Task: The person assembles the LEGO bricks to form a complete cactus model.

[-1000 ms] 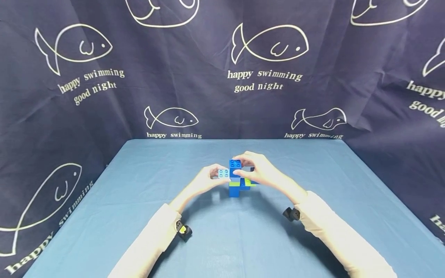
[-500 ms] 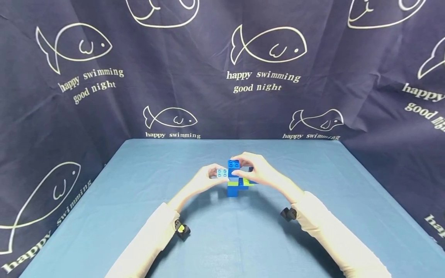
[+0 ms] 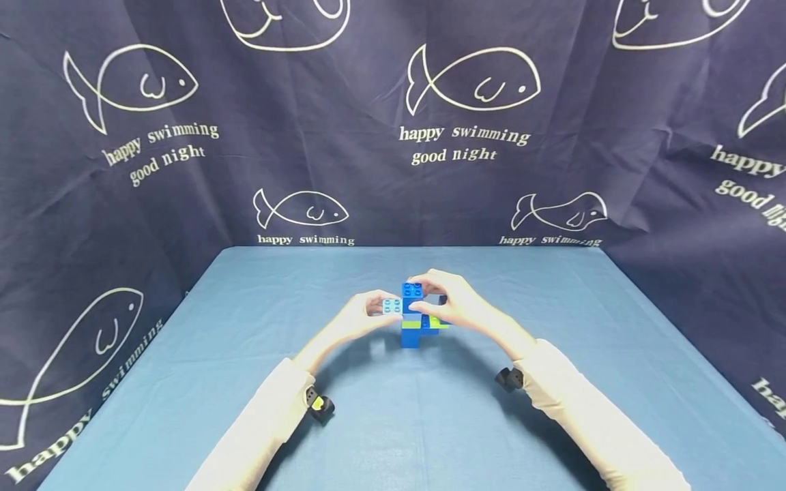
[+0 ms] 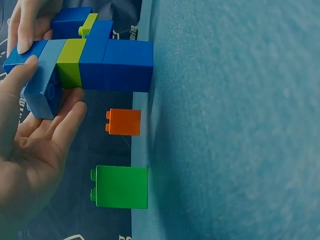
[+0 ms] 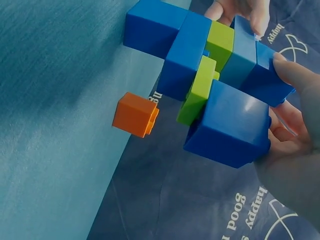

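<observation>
A tower of toy building blocks stands upright on the table, with a blue block (image 3: 410,338) at its foot and a lime block (image 4: 71,62) higher up. My left hand (image 3: 356,317) pinches the light blue block (image 3: 392,306), which juts out leftward above the lime one, thumb on one side and fingers on the other. Thumb and fingers of my right hand (image 3: 457,300) grip the dark blue top block (image 3: 412,293). On the right of the tower, a side branch carries a thin lime block (image 5: 199,90) and a large blue block (image 5: 230,122), close to the right palm.
An orange block (image 4: 124,122) and a green block (image 4: 122,187) stand on the table in the left wrist view, apart from the tower. The blue tablecloth (image 3: 393,423) reaches back to a dark curtain (image 3: 368,170) printed with fish.
</observation>
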{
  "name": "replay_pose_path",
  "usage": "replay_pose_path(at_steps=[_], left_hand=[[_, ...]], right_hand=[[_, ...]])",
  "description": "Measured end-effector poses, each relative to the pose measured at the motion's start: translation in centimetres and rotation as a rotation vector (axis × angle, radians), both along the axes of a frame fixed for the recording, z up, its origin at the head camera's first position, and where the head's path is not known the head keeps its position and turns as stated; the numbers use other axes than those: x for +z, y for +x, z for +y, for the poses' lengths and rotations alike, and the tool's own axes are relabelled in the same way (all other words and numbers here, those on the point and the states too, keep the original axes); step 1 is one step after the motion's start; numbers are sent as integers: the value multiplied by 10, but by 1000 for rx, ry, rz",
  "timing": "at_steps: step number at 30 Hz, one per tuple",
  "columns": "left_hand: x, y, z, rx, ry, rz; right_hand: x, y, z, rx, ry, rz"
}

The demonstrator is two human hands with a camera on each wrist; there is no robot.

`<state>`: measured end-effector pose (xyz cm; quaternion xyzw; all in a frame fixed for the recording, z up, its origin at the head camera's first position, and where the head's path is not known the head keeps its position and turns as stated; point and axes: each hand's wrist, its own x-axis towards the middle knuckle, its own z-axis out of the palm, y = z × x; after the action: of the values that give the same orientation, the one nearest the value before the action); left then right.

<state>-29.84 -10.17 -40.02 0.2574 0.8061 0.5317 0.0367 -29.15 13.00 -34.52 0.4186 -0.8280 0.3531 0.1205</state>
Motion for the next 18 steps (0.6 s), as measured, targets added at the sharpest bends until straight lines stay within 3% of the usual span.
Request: replay_pose_path(at_steps=[13, 18], left_hand=[[-2, 1, 1, 9, 43, -25], [-2, 0, 2, 10, 24, -22]], right_hand=[[6, -1, 1, -10, 51, -111], [6, -1, 3, -20, 67, -110]])
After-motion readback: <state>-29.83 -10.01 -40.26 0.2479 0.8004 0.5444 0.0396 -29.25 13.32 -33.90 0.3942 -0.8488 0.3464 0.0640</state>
